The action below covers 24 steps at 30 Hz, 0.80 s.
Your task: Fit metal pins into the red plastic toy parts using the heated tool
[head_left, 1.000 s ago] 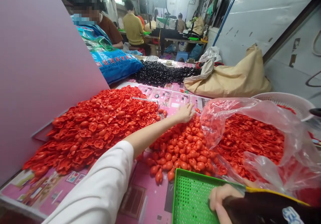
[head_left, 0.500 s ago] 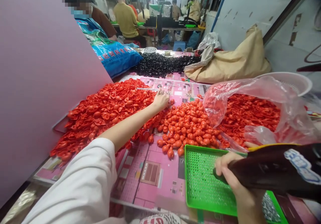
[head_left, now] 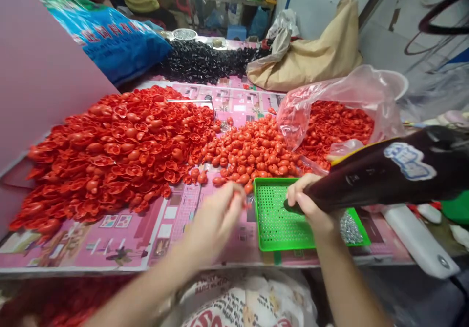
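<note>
Left hand point(head_left: 214, 219) is blurred, fingers bunched; whether it holds a piece cannot be determined. Loose red moulded pieces point(head_left: 252, 151) lie just ahead of it on the pink-printed desk point(head_left: 73, 256), with a larger heap of cupped red pieces point(head_left: 110, 156) to its left. Right hand point(head_left: 311, 202) is closed around the tip of a dark tapered object point(head_left: 377, 183), above a green perforated tray point(head_left: 278, 219). Small silver parts point(head_left: 350, 229) sit at the tray's right corner, just beyond that hand.
</note>
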Motion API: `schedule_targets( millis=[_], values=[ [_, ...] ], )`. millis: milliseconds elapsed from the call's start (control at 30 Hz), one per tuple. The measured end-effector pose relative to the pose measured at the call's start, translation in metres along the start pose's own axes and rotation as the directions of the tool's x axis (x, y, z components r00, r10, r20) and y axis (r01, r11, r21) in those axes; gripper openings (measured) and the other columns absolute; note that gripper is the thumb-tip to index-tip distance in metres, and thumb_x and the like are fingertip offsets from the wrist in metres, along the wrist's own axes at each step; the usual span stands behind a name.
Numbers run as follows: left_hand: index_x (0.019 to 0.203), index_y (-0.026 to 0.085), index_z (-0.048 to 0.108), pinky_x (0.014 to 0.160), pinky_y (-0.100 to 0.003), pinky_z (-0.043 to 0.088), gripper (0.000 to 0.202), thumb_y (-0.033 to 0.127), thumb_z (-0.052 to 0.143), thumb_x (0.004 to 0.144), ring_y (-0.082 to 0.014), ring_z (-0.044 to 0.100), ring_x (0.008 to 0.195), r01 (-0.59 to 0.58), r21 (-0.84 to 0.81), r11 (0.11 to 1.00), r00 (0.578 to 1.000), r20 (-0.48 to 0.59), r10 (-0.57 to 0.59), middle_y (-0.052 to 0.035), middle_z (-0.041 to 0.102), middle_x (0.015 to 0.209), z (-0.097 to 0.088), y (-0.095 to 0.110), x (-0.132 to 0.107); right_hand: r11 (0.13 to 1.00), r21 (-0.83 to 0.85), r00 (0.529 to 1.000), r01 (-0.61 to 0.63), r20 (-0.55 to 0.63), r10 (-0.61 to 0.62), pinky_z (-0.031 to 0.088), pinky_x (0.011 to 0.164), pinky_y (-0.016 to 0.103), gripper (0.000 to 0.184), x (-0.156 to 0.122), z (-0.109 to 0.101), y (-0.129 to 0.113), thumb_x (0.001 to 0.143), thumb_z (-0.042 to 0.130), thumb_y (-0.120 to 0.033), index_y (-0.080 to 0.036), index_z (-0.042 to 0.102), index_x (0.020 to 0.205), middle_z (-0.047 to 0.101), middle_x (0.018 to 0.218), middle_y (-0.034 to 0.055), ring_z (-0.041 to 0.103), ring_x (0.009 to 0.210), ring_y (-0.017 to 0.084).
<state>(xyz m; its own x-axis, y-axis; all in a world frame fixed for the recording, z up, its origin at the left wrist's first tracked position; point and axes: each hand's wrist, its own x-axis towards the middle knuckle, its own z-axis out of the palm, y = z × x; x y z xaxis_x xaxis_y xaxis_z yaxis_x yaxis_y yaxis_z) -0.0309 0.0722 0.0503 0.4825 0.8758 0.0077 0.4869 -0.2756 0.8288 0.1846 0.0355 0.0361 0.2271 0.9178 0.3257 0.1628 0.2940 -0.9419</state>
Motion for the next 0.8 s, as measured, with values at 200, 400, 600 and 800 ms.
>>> schedule_targets(
  millis=[200, 400, 600, 800],
  values=[
    [0.108, 0.028, 0.050, 0.072, -0.028, 0.044, 0.022, 0.038, 0.032, 0.101, -0.0157, 0.055, 0.079, 0.210, -0.389, 0.897, 0.957, 0.271, -0.107, -0.0003, 0.060, 0.086, 0.067, 0.000, -0.070, 1.000, 0.013, 0.995, -0.027, 0.099, 0.025, 0.047, 0.060, 0.033, 0.014, 0.001, 0.012, 0.009, 0.084, 0.059, -0.025, -0.021, 0.056, 0.071, 0.057, 0.061, -0.0020, 0.056, 0.057, 0.015],
    [0.100, 0.024, 0.050, 0.067, -0.026, 0.036, 0.022, 0.037, 0.033, 0.102, -0.0128, 0.048, 0.071, 0.226, -0.469, 0.854, 0.964, 0.232, -0.127, 0.0019, 0.053, 0.081, 0.065, -0.013, -0.058, 0.998, -0.015, 0.972, -0.063, 0.224, 0.065, 0.047, 0.060, 0.034, 0.013, -0.008, 0.014, 0.007, 0.084, 0.059, -0.028, -0.022, 0.054, 0.074, 0.059, 0.066, -0.0006, 0.058, 0.057, 0.015],
    [0.109, 0.026, 0.043, 0.068, -0.027, 0.035, 0.018, 0.039, 0.033, 0.102, -0.0136, 0.048, 0.074, 0.324, -0.409, 0.853, 0.928, 0.311, -0.203, 0.0023, 0.053, 0.084, 0.067, -0.015, -0.057, 0.998, -0.026, 0.975, -0.051, 0.213, 0.056, 0.049, 0.063, 0.036, 0.014, -0.011, 0.015, 0.003, 0.084, 0.059, -0.027, -0.022, 0.054, 0.072, 0.058, 0.063, -0.0010, 0.058, 0.056, 0.016],
    [0.105, 0.025, 0.045, 0.067, -0.025, 0.037, 0.014, 0.037, 0.040, 0.100, -0.0116, 0.049, 0.070, 0.313, -0.452, 0.835, 0.940, 0.271, -0.206, 0.0041, 0.052, 0.082, 0.069, -0.015, -0.046, 0.998, -0.058, 0.980, -0.027, 0.196, 0.038, 0.051, 0.061, 0.035, 0.022, -0.003, 0.016, -0.013, 0.083, 0.063, -0.033, -0.022, 0.056, 0.066, 0.059, 0.056, -0.0006, 0.058, 0.053, 0.016]
  ],
)
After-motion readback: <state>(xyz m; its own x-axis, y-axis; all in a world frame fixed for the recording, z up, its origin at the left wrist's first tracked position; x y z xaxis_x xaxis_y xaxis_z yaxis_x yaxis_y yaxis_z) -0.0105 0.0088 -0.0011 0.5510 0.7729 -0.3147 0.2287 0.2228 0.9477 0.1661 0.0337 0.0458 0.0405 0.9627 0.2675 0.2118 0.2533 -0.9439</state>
